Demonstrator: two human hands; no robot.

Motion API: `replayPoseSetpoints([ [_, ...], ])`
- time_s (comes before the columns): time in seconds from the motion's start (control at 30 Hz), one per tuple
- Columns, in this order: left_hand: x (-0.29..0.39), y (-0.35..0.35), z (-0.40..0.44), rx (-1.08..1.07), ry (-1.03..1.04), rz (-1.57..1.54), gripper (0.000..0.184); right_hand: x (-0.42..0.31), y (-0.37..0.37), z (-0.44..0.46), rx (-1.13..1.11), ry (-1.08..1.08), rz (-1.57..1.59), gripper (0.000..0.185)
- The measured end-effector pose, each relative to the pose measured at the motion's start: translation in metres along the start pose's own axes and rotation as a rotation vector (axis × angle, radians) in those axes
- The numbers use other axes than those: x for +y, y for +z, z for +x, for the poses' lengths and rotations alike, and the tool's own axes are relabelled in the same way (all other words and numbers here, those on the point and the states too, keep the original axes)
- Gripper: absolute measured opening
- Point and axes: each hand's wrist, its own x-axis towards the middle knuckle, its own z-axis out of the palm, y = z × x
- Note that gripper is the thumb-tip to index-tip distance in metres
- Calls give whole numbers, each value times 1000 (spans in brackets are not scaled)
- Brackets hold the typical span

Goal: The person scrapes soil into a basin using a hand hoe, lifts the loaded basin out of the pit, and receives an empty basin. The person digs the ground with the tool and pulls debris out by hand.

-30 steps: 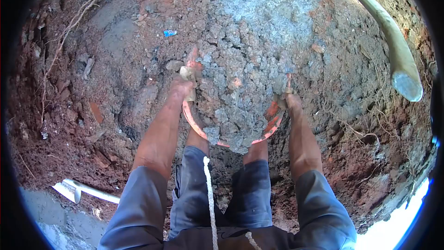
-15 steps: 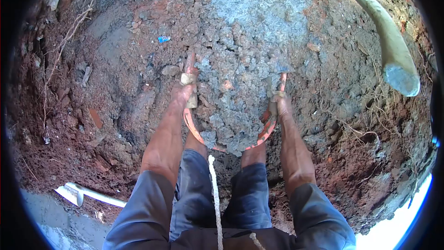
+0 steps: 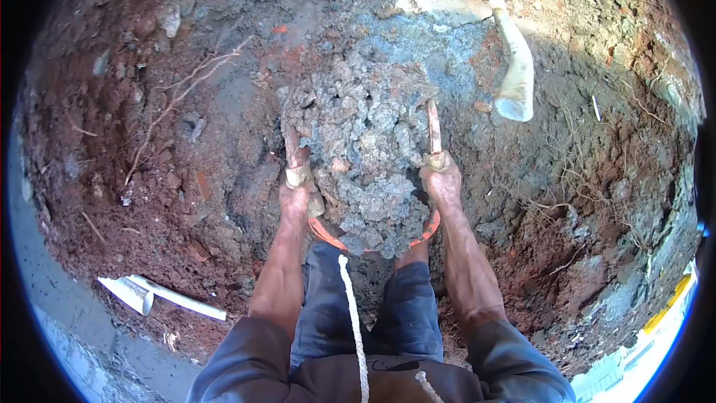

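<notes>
A round basin with an orange rim [image 3: 325, 235] is heaped with wet grey-brown soil [image 3: 365, 142], which hides most of its inside. My left hand [image 3: 295, 195] is closed round the rim on the left side. On the opposite side, my right hand [image 3: 441, 175] grips the rim in the same way. Beige, mud-stained coverings show at the fingers of both hands. The basin sits in front of my legs, close above the knees' level in view; its underside is hidden.
A thick pale pipe [image 3: 516, 67] lies on the ground at upper right. White plastic pieces [image 3: 179, 300] lie at lower left, beside a grey concrete strip [image 3: 134, 362]. Thin roots [image 3: 179, 97] spread over the uneven soil. A white drawstring [image 3: 353, 313] hangs from my waist.
Both hands and the soil-filled basin have come up nearer to the camera. The view has shifted, so the pale pipe now appears further left and smaller.
</notes>
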Motion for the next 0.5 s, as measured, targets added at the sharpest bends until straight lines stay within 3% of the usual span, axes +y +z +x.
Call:
replayPoseSetpoints([
  [0.1, 23, -35, -65, 87, 76, -187, 26, -64, -22, -52, -51, -202, -35, 24],
  [0.33, 121, -117, -280, 138, 316, -200, 34, -209, -153, -222, -163, -368, -24, 28],
  [0.4, 138, -135, -329, 113, 431, -168, 29, -218, -189, -255, -176, -425, 74, 28],
  [0.43, 154, -122, -368, 57, 606, -242, 23, -218, -205, -261, -152, -470, 114, 27],
  [0.5, 181, -111, -432, -3, 637, -150, 22, -221, -259, -293, -97, -540, 225, 27],
])
